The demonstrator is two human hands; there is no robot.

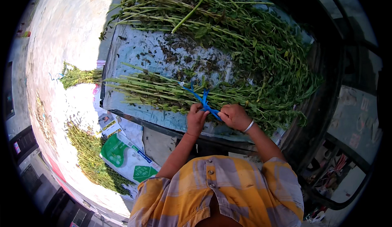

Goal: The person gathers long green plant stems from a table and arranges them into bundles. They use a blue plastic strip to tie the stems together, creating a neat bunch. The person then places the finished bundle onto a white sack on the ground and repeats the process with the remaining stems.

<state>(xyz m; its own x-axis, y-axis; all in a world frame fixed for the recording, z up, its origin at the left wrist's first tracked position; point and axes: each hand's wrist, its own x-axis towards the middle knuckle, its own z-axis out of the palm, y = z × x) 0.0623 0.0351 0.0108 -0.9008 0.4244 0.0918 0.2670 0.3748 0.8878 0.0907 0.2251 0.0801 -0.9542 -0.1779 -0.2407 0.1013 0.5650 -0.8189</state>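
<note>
A bundle of cut leafy green stalks [157,87] lies across the near part of a table, its bare stem ends to the left and its leaves to the right. Around its middle runs a blue tie strip [205,99], crossed in a knot on top. My left hand [196,119] pinches one part of the strip just left of the knot. Close on its right, my right hand [235,117], with a silver bangle at the wrist, grips the other part between closed fingers. Both hands touch the near side of the bundle.
A large heap of loose stalks [245,27] covers the table's far and right parts. Leaf scraps litter the pale blue sheet [141,49]. More stalk bundles [90,153] lie on the sunlit ground at left, beside a green-and-white sack [122,151]. Dark metal framing [332,92] stands at right.
</note>
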